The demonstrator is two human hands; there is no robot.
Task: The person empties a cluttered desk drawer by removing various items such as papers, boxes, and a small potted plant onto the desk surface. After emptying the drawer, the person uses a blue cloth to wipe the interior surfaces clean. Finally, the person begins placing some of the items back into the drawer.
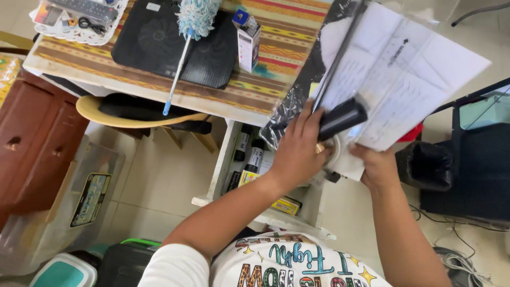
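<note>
**One head-worn view, looking steeply down**

A single camera sits on the person's head and faces almost straight down past the chest. The person's shirt fills the bottom edge, very near the lens, and both forearms run up from there into the middle of the frame. The striped tabletop crosses the top of the picture, slightly tilted, farther off. The tiled floor lies farthest below. No second view exists, so nothing is shared.
</note>
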